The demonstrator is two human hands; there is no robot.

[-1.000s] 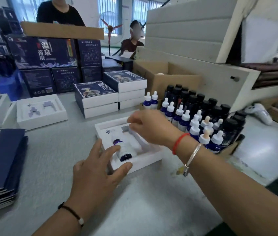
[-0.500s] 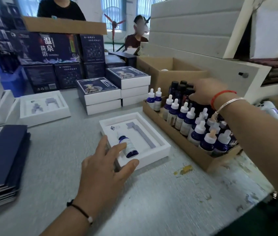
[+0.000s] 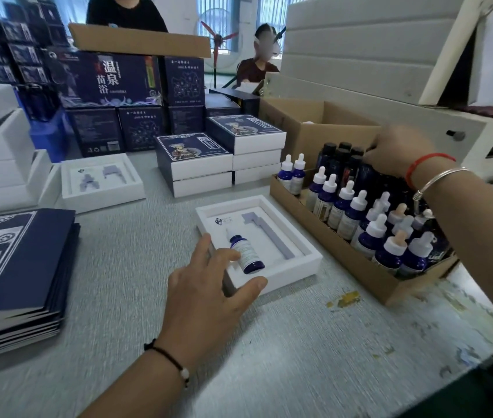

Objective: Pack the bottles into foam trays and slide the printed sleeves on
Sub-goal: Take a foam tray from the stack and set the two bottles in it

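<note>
head | left hand (image 3: 209, 285) flat on foam tray (image 3: 293, 263) | right hand (image 3: 402, 149) among black-capped bottles (image 3: 344, 158)

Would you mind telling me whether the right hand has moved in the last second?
Yes: the right hand went from the foam tray to the black-capped bottles.

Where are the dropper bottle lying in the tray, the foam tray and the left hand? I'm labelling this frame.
dropper bottle (image 3: 245, 254), head view, its label.
foam tray (image 3: 301, 260), head view, right rim.
left hand (image 3: 209, 292), head view, back of hand.
</note>
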